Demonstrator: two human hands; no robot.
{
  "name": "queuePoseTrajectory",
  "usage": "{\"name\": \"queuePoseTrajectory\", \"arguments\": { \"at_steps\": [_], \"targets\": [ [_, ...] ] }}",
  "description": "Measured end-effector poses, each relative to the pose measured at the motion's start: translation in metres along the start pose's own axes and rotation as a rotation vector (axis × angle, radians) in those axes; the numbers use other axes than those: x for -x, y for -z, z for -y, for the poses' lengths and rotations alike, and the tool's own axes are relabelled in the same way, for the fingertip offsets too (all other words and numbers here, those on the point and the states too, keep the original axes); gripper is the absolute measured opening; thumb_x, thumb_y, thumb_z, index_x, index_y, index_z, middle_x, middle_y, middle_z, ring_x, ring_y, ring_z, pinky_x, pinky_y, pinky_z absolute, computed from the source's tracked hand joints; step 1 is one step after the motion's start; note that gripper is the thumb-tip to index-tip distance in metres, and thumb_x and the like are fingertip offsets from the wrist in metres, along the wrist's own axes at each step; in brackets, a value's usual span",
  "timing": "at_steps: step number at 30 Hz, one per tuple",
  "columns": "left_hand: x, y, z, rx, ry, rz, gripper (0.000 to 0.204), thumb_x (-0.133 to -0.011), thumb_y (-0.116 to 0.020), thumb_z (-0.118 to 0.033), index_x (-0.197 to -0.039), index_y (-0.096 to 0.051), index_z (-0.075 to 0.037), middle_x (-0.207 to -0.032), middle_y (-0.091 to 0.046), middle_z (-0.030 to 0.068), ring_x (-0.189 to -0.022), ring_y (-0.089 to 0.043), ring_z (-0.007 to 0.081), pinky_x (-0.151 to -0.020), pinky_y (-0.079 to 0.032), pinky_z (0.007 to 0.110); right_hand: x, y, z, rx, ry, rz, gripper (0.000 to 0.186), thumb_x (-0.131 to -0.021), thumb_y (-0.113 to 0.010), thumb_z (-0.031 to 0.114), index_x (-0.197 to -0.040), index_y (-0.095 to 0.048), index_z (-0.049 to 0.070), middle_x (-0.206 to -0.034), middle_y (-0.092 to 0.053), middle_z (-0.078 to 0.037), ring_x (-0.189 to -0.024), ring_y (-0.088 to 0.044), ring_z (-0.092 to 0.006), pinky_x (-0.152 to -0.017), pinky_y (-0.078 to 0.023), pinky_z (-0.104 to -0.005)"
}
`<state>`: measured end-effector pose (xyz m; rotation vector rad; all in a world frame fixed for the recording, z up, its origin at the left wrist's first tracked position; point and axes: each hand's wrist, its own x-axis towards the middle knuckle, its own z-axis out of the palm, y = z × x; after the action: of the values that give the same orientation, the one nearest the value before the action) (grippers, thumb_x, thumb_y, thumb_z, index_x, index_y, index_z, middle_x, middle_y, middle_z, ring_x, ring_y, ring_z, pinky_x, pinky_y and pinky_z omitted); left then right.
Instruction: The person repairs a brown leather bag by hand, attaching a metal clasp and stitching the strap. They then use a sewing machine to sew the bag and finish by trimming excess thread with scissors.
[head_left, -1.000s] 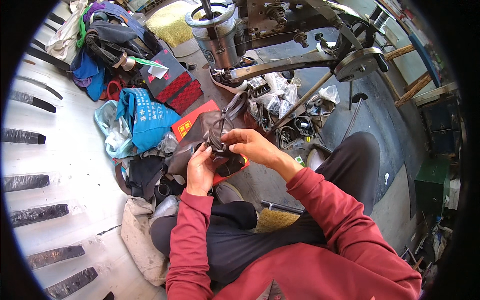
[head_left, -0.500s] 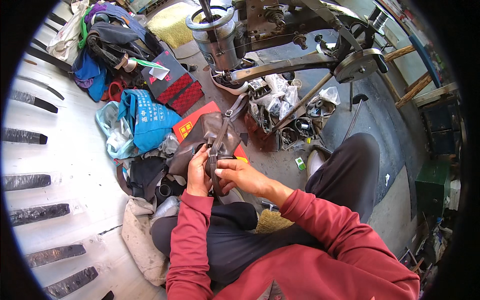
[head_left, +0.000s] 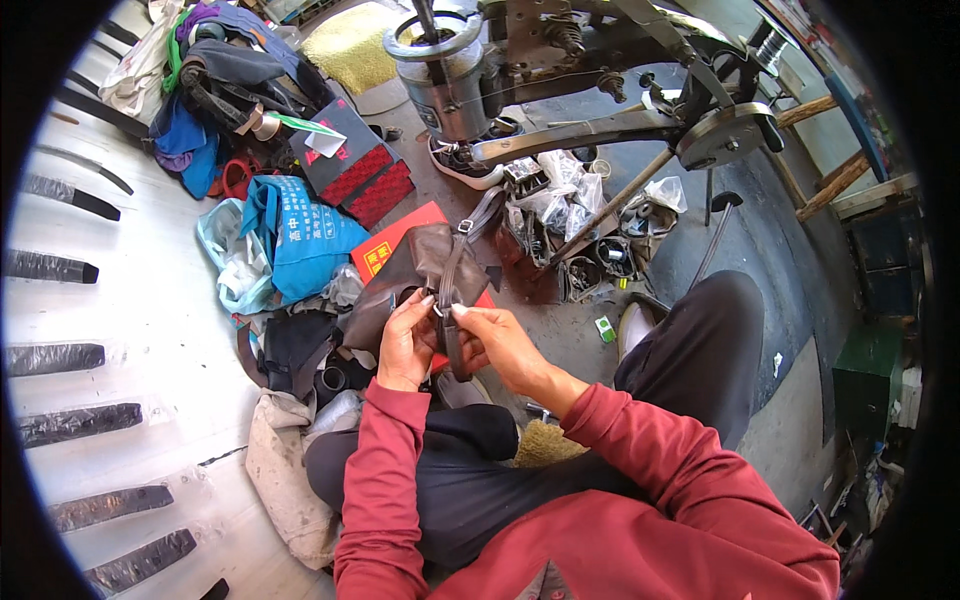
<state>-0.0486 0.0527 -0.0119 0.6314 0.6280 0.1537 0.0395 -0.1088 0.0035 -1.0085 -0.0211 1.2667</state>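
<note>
Cloth (head_left: 305, 240) in bright blue lies left of a brown bag (head_left: 385, 300) resting partly on a red board (head_left: 420, 220), the left hand (head_left: 403, 350) pinching the bag's strap (head_left: 455, 265) by a small metal fitting (head_left: 438, 311), the right hand (head_left: 508, 352) gripping that strap from the other side, a green box (head_left: 866, 375) well apart at far right.
</note>
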Motion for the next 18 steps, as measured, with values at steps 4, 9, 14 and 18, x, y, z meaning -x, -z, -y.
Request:
{"name": "queuePoseTrajectory", "arguments": {
  "at_steps": [4, 9, 14, 18],
  "targets": [
    [0.002, -0.003, -0.003, -0.031, 0.019, 0.018, 0.015, -0.100, -0.059, -0.012, -0.114, -0.063, -0.009, -0.105, -0.072, 0.0065, -0.094, -0.071, 0.0183, -0.088, -0.058, 0.041, -0.002, 0.001, 0.004, 0.116, 0.133, -0.107, 0.028, -0.108, -0.056, 0.031, -0.101, -0.068, 0.007, -0.082, -0.066, 0.001, -0.065, -0.060, -0.0070, -0.060, -0.051, -0.0252],
    [-0.002, -0.004, -0.001, -0.049, -0.011, 0.028, 0.012, -0.100, -0.058, -0.012, -0.110, -0.063, -0.009, -0.102, -0.070, 0.0032, -0.094, -0.070, 0.0160, -0.086, -0.060, 0.039, -0.004, -0.003, 0.005, 0.444, 0.326, -0.234, 0.021, -0.098, -0.071, 0.021, -0.104, -0.066, 0.002, -0.084, -0.064, 0.003, -0.071, -0.057, -0.0049, -0.064, -0.047, -0.0234],
    [0.000, -0.008, -0.001, -0.112, -0.024, 0.046, 0.024, -0.100, -0.057, -0.017, -0.120, -0.065, -0.007, -0.106, -0.072, 0.0051, -0.096, -0.070, 0.0181, -0.085, -0.060, 0.039, -0.016, -0.003, 0.003, 0.404, 0.290, -0.258, 0.024, -0.093, -0.077, 0.017, -0.104, -0.065, 0.000, -0.087, -0.067, 0.001, -0.078, -0.059, -0.0054, -0.067, -0.048, -0.0233],
    [0.002, -0.014, -0.002, -0.086, -0.027, 0.072, 0.015, -0.100, -0.058, -0.015, -0.112, -0.063, -0.006, -0.103, -0.071, 0.0053, -0.095, -0.070, 0.0156, -0.082, -0.063, 0.036, -0.010, 0.000, 0.010, 0.405, 0.353, -0.268, 0.021, -0.092, -0.074, 0.011, -0.106, -0.065, -0.002, -0.092, -0.067, -0.003, -0.081, -0.061, -0.0087, -0.072, -0.053, -0.0271]
  ]
}}
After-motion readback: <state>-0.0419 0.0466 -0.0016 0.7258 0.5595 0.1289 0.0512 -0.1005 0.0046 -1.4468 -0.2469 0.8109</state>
